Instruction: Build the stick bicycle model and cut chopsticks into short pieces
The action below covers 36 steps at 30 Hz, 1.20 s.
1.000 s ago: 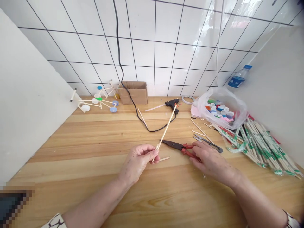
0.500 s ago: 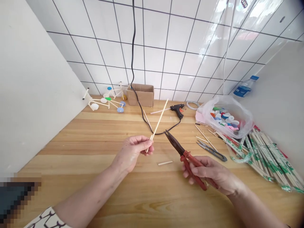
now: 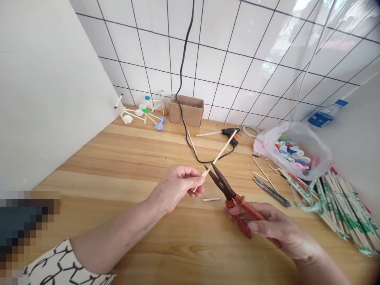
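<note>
Wooden worktop (image 3: 166, 253) before white tiles (image 3: 154, 47), left hand (image 3: 176, 186) pinching thin pale sticks (image 3: 224, 148), right hand (image 3: 279, 225) gripping red-handled pliers (image 3: 229, 193), jaws parted at the sticks.

Head camera: you wear it on your head, and it looks forward and down from above your own arms.
Tiled wall: the glossy white square-tiled wall with black grout lines (image 3: 154, 53) spans the top of your frame, facing you across the far side; its lines slant down toward the right edge.
Wooden tabletop: you look down on the pale striped wooden tabletop (image 3: 166, 253) in the middle and bottom.
Hands: your bare left hand (image 3: 175, 188) at centre and bare right hand (image 3: 277, 227) at lower right sit nearer the lens than the wall.
Left edge: a smooth white panel (image 3: 44, 99) bounds your view.
</note>
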Tool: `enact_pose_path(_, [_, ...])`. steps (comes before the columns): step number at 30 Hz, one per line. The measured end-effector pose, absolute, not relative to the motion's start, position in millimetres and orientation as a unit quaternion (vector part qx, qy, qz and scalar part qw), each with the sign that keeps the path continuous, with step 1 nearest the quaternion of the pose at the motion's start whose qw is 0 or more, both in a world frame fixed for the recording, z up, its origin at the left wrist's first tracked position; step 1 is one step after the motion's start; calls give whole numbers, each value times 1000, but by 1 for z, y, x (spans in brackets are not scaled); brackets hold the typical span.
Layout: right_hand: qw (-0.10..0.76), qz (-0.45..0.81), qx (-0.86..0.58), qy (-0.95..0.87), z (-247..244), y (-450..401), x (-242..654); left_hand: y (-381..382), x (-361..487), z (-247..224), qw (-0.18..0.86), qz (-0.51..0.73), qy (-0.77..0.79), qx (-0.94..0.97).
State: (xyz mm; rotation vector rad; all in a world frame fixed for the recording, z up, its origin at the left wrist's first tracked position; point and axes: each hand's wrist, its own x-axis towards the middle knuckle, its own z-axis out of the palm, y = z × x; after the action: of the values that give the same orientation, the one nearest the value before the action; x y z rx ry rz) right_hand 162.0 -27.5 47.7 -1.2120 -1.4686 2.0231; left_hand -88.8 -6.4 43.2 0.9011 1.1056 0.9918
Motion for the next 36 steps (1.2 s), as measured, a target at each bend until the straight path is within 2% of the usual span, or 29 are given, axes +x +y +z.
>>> enact_pose_path(13, [132,662,-457,-580,51,-34,164,-19,-75,41,684,352,489,410])
enact_pose_path(36, [107,626,-468,-615,48,-37,167,-22,-70,35,712,339,476,389])
